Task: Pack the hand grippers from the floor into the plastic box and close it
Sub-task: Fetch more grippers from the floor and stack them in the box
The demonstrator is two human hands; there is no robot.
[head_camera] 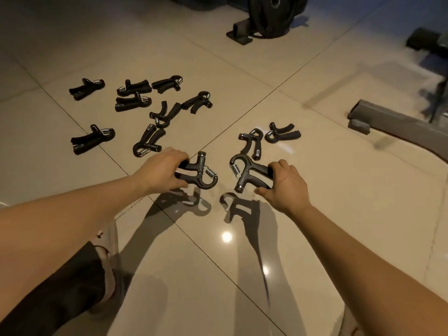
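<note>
Curling round the handles, the left hand point(161, 169) holds one hand gripper point(198, 174) and the right hand point(284, 187) a second hand gripper point(244, 172), both well short of the weight plate point(276, 13), with loose hand grippers point(134, 103) scattered on the floor point(315, 93) between; light and rigid by the look, best carried by those handles

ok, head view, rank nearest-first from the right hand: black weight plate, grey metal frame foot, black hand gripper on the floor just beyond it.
1. Black hand gripper, just beyond the right hand.
2. Grey metal frame foot, off to the right.
3. Black weight plate, far back at the top.
</note>
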